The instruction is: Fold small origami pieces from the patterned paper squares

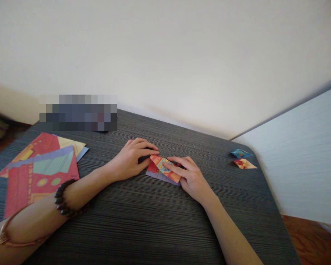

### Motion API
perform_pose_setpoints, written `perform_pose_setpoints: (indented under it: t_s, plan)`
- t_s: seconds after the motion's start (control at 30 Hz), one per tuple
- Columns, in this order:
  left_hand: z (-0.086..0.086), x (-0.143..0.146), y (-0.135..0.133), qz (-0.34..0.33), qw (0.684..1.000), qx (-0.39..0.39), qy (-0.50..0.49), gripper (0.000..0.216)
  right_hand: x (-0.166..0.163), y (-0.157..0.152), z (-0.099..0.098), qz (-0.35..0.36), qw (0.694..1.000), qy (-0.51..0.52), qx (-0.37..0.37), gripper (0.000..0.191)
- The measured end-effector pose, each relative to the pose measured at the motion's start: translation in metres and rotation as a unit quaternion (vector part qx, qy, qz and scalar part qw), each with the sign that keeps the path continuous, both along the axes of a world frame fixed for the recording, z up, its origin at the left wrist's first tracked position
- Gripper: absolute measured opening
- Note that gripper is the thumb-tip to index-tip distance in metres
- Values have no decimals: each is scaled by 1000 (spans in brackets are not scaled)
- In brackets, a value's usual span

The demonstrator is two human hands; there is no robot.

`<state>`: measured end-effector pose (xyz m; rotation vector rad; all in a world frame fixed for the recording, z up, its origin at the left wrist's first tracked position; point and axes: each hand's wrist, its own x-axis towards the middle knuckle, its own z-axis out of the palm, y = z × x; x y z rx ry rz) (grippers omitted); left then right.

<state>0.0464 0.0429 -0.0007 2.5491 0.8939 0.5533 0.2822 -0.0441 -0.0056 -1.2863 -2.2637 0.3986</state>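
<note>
A small patterned sheet of origami paper (pixel 168 170), folded over on itself, lies on the dark table in front of me. Its upper flap is orange and red with blue circles; red and purple show beneath it. At its upper left corner, my left hand (pixel 134 156) grips the edge between thumb and fingertips. My right hand (pixel 191 175) holds the right side, with fingers pressed on the flap and the thumb by the right edge. Fingers partly cover the print.
Several larger printed paper sheets (pixel 44 165) lie overlapping on the left, beside my left forearm. Two small folded paper pieces, one blue (pixel 241 153) and one red-yellow (pixel 245 164), rest near the table's (pixel 143 228) right edge. A pixelated object stands at the back left. Wall behind.
</note>
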Motion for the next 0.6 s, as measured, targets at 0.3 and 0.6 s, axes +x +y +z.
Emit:
perform_pose_setpoints:
  t_s: [0.3, 0.6]
  plan:
    - [-5, -7, 9, -56, 997, 7, -61, 18, 4, 3, -5, 40, 998, 40, 8, 55]
    - [6, -9, 11, -98, 993, -41, -47, 31, 0, -2, -1, 28, 999, -23, 21, 54]
